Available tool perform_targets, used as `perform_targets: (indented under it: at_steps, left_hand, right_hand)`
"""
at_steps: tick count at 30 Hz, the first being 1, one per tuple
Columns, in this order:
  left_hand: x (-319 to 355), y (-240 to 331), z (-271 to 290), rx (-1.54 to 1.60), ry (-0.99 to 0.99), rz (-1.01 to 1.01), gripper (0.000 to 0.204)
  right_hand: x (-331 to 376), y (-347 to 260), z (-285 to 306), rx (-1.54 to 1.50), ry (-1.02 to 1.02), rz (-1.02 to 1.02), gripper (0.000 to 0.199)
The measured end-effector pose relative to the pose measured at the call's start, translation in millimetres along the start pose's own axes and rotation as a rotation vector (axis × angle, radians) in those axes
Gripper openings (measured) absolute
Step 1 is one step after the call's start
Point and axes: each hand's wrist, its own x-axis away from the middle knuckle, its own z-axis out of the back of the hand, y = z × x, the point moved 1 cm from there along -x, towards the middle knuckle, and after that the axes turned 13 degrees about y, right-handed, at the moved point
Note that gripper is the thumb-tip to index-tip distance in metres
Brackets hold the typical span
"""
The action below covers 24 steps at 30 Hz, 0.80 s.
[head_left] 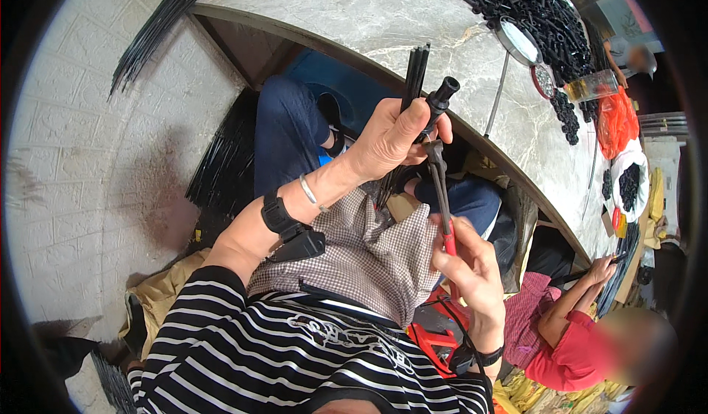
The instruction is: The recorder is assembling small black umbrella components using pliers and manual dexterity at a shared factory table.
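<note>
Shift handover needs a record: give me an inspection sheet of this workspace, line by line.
Surface: pale marble-patterned tabletop, bare in the middle.
Job's things: left hand grips a bundle of thin black rods and a black tube cap; right hand holds red-handled pliers, nose at the cap end.
Clutter: heap of black tube pieces, round mirror, orange bag, white bowl of black parts.
Fingers: both hands closed on their items.
Cables: nothing seen.
Surroundings: white brick-patterned wall, black rod bundle, a co-worker in red nearby.
</note>
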Motion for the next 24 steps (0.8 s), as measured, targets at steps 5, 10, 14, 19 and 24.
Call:
perform_targets:
  at_steps: [5, 10, 14, 19, 24]
  left_hand:
    - [-3.7, -5.9, 2.3, 0.033, -0.006, 0.001, 0.07]
    - [-4.3, -12.3, -2.0, 0.049, -0.026, -0.021, 0.062]
    - [-9.4, -15.8, -4.8, -0.102, 0.037, 0.027, 0.078]
    - [-9.3, -13.5, -6.4, -0.021, -0.026, 0.015, 0.071]
    - [-12.0, -15.7, -13.0, -0.046, -0.012, 0.052, 0.077]
  right_hand:
    - [2.5, -15.4, 7.9, 0.258, 0.01, 0.065, 0.03]
    - [5.5, 1.3, -5.2, 0.196, -0.02, -0.004, 0.041]
    - [4.1, -3.1, -4.2, 0.664, 0.418, 0.253, 0.043]
    - [1.2, -6.0, 16.8, 0.054, -0.036, -0.095, 0.047]
    - [-3.7, -1.5, 23.5, -0.462, -0.211, -0.351, 0.052]
